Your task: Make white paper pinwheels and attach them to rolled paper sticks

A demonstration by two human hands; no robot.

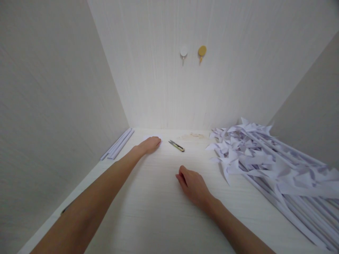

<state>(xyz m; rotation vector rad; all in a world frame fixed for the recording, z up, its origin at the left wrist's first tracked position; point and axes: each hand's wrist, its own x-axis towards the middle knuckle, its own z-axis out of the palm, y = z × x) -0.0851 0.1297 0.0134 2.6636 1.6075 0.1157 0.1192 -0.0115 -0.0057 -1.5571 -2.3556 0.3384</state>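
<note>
Beneath the left fingers lies white paper, grasp unclear; the right fingers are loosely clenched.

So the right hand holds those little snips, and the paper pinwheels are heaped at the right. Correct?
Not quite: the head view shows the snips lying on the table, apart from the right hand. The paper pinwheels are heaped at the right.

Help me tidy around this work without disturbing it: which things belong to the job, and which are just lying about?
Likely part of the job:
white paper at the left hand
rolled paper tubes, left
pinwheel-shaped paper pieces, right
snips, in neither hand

Likely just about:
white wall hook
yellow wall hook
mostly hidden object, lower left; I can't tell what
</note>
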